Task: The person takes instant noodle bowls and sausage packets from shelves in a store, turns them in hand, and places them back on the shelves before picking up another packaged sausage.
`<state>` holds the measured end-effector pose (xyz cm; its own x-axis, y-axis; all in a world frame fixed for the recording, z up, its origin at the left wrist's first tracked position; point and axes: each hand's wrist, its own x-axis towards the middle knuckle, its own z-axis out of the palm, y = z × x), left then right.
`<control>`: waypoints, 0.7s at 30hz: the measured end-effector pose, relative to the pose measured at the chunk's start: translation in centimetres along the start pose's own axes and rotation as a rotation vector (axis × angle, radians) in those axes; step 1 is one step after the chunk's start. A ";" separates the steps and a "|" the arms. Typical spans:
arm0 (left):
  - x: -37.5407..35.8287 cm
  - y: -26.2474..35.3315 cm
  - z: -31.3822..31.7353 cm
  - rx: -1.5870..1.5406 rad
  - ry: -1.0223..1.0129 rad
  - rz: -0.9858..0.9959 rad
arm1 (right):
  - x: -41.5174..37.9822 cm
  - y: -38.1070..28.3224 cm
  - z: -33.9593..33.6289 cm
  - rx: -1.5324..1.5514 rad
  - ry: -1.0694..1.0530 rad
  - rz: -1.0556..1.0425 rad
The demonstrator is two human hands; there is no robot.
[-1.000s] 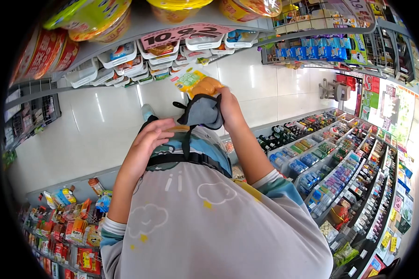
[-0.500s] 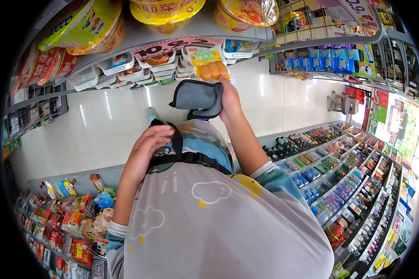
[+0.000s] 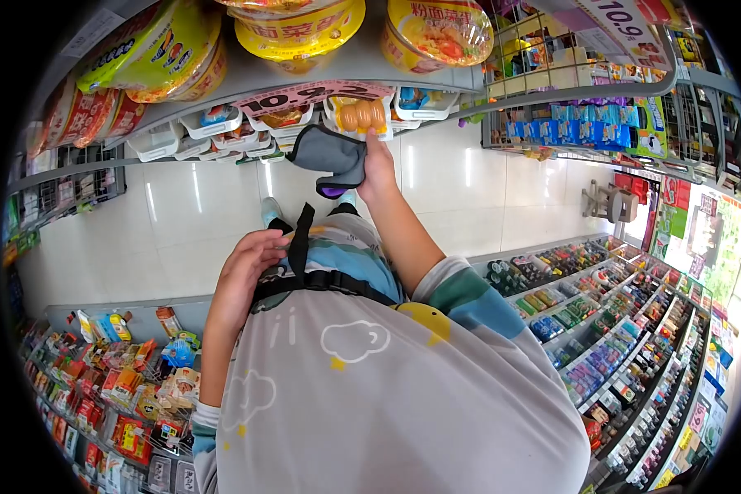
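Note:
My right hand (image 3: 377,171) is closed on a grey cloth (image 3: 329,156) with dark edging and a bit of purple at its lower fold. Its fingertips also pinch the near end of a yellow packet (image 3: 361,115) with plump brown pieces, sausages or rolls, showing on it. The packet's far end is tucked under the shelf edge, among white trays (image 3: 214,121) of packaged goods. By my waist, my left hand (image 3: 253,262) has loosely bent fingers and nothing in it. Beside its fingertips a black strap (image 3: 300,247) stands up from the waist belt.
Above the trays, a shelf holds instant noodle bowls (image 3: 300,33), with a pink price strip (image 3: 305,99) along its edge. A wire rack (image 3: 568,123) with blue packets is to the right. Stocked shelves (image 3: 584,337) stand behind on both sides of me, across a tiled floor (image 3: 461,189).
My right hand has shifted left with the cloth and packet, and the packet's far end has gone under the shelf edge. My left hand has drawn slightly away from the strap.

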<state>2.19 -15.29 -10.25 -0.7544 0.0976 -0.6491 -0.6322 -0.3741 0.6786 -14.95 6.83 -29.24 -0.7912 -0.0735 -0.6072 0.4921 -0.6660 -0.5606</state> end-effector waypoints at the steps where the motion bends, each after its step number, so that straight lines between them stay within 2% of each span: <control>1: 0.0 0.1 0.0 0.000 0.009 0.005 | -0.1 0.0 0.0 0.000 -0.007 -0.001; 10: 0.2 -0.2 -0.1 0.004 0.004 0.016 | 1.7 0.2 1.6 0.089 0.087 0.027; 13: 0.1 -0.3 -0.1 -0.008 0.002 0.019 | 2.9 0.2 2.0 -0.012 0.104 -0.005; 15: 0.0 -0.2 -0.1 0.016 0.007 0.018 | 3.8 0.1 2.0 -0.310 0.230 0.102; 21: -0.1 0.0 0.0 0.030 0.016 0.010 | 4.3 -0.9 3.9 -0.523 0.207 0.170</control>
<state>2.26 -15.33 -10.22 -0.7578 0.0793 -0.6476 -0.6300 -0.3473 0.6946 -20.20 4.22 -29.11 -0.6240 0.0340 -0.7806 0.7612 -0.1993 -0.6172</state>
